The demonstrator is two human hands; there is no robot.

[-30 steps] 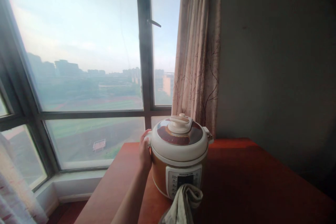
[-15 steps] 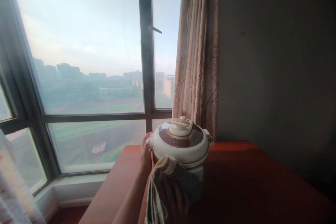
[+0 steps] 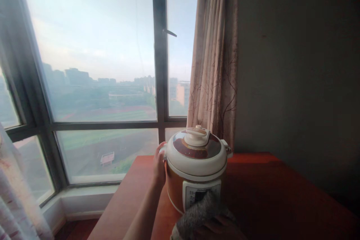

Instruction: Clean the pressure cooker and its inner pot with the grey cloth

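A cream and brown electric pressure cooker (image 3: 196, 167) stands on a red-brown wooden table (image 3: 267, 191), its lid on and its control panel facing me. My left hand (image 3: 159, 165) lies against the cooker's left side by the side handle, fingers curled on it. My right hand (image 3: 218, 228) is low in the picture, closed on a grey cloth (image 3: 195, 213) that is pressed against the cooker's front at the control panel.
A large window (image 3: 98, 75) with dark frames fills the left, with a white sill below. A patterned beige curtain (image 3: 215, 63) hangs behind the cooker. A dark wall (image 3: 298, 63) stands to the right. Another light curtain (image 3: 17, 202) shows at the lower left.
The cloth in my right hand rose in front of the cooker, then came down to its control panel. My left hand stayed on the cooker's side.
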